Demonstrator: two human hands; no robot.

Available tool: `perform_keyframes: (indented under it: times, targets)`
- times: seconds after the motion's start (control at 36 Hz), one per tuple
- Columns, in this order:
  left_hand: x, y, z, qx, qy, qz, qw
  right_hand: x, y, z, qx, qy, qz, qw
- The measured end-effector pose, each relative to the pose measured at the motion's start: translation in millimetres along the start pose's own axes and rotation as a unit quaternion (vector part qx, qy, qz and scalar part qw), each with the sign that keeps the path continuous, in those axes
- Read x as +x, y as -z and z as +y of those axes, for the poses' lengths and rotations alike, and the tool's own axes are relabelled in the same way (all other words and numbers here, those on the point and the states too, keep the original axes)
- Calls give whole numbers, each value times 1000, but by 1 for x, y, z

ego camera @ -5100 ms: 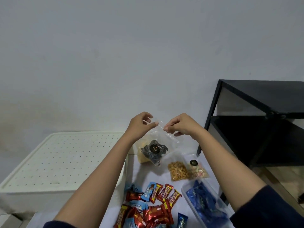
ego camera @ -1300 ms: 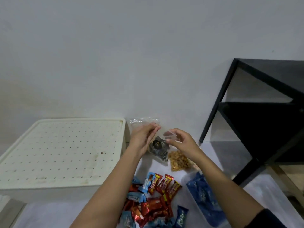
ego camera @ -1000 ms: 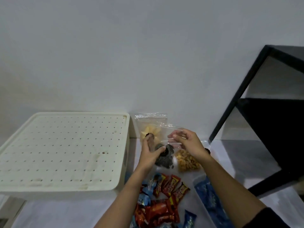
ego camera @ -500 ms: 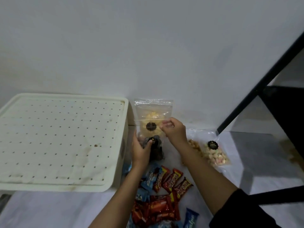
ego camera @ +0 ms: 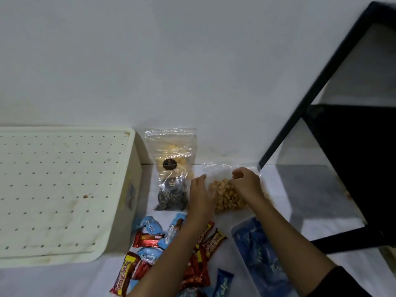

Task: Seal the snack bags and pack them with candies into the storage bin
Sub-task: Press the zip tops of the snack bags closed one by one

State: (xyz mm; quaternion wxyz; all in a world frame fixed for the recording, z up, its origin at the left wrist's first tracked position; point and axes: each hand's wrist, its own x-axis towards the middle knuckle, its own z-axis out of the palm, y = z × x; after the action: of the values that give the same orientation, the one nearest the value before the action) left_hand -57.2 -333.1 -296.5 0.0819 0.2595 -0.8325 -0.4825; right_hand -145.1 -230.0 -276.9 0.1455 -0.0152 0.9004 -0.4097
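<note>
A clear bag of yellow chips [ego camera: 171,146] stands against the wall, and a bag of dark swirl cookies [ego camera: 173,196] leans on its front. To their right a clear bag of golden nuts [ego camera: 225,196] lies on the white surface. My left hand [ego camera: 201,189] touches the nut bag's left side with fingers extended. My right hand [ego camera: 246,183] has its fingers curled on the bag's clear upper part. Wrapped candies [ego camera: 150,239] in red and blue lie in a loose pile in front. The cream storage bin [ego camera: 130,189] stands at the left, with its perforated lid [ego camera: 60,189] on.
A clear tub of blue packets [ego camera: 263,254] sits at the lower right, under my right forearm. A black metal shelf [ego camera: 342,136] stands at the right, its leg close to the nut bag. The wall runs right behind the bags.
The cookie bag has been let go and now leans on the chips bag. Both hands have moved right onto the nut bag. The view has swung down and left.
</note>
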Motion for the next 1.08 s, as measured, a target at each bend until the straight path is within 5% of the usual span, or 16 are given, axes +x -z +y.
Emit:
perform_keyframes:
  times: [0.19,0.36,0.72,1.08]
  targets:
    - [15,-28,5,-89,150,-50,983,-11,-2,25,-124,31,-101,987]
    - [30,-32,-4,-164,221,-76,958,-14,-2,29,-92,27,-92,991]
    - [6,4,13,-311,125,-100,937,-24,7,22,111,12,-84,990]
    - [-17,82,89,-265,3,-139,954,-62,74,-45,180,137,-46,973]
